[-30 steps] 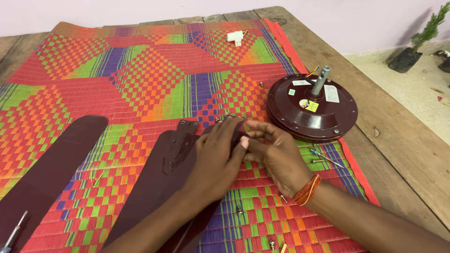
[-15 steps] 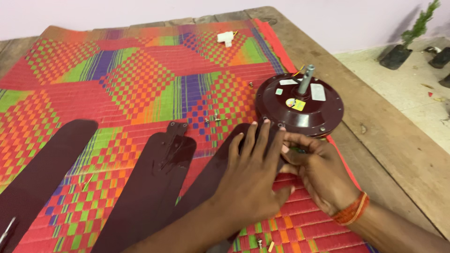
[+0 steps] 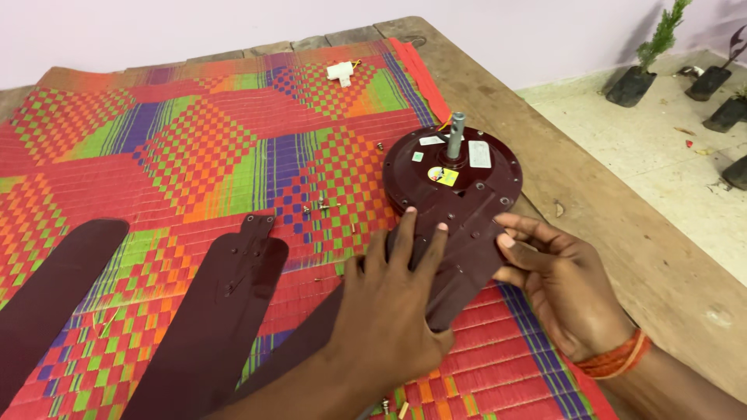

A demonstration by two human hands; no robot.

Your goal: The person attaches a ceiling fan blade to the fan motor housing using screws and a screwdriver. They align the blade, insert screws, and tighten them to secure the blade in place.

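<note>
Both hands point(image 3: 397, 311) point(image 3: 564, 288) have slid the fan blade point(image 3: 459, 257) onto the motor point(image 3: 455, 175), grips flat, open.

Our two hands bare, no gloves, no rings we can see. Left hand point(image 3: 397, 311): forearm bare, no sleeve showing, nails short. Right hand point(image 3: 564, 292): orange thread band point(image 3: 616, 359) wound several turns round wrist, forearm below band bare too. Band is our only worn item; left hand sits well left of band.
</note>
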